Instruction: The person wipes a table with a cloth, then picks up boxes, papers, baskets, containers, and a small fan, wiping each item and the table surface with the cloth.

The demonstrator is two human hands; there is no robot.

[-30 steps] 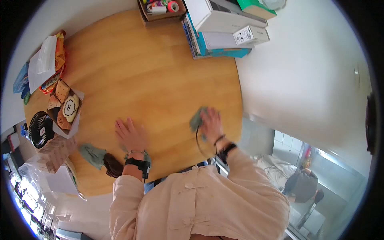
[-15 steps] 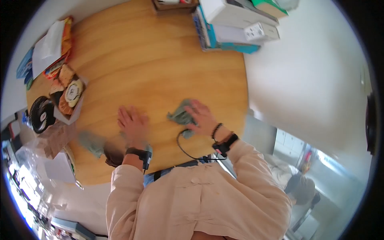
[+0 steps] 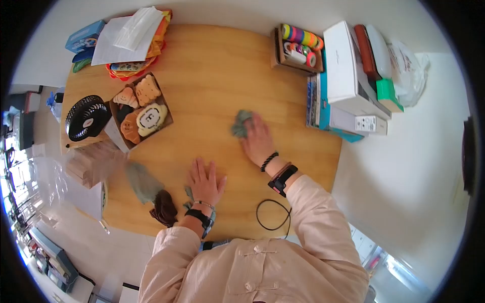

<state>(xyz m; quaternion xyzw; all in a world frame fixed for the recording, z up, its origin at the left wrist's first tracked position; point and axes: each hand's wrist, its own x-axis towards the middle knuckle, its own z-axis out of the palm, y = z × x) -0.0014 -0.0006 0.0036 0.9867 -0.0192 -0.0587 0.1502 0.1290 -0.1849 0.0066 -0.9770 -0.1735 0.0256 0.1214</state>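
Observation:
My left hand (image 3: 204, 183) lies flat on the wooden table (image 3: 222, 70), fingers stretched out, holding nothing. A small piece of grey-green cloth (image 3: 189, 196) shows beside its wrist, partly hidden by the hand. Farther out, my right hand (image 3: 258, 135) presses a crumpled grey-green cloth (image 3: 241, 124) against the tabletop; some fingertips are hidden by the cloth. Left of my left hand lie a longer grey-green cloth item (image 3: 142, 181) and a crumpled dark brown piece of fabric (image 3: 163, 208). Below my right hand, a thin black cable (image 3: 258, 214) curls near the front edge.
A box of plush toys (image 3: 169, 121), a black fan (image 3: 87, 119) and a paper-covered pile (image 3: 118, 40) line the left side. At the back right are a box of colourful tape rolls (image 3: 275, 59), a white box (image 3: 339, 65) and a green box (image 3: 390, 93).
My view has shifted, showing more of the table's far side. My right hand has slid the cloth farther from my body. My left hand still lies flat on the table.

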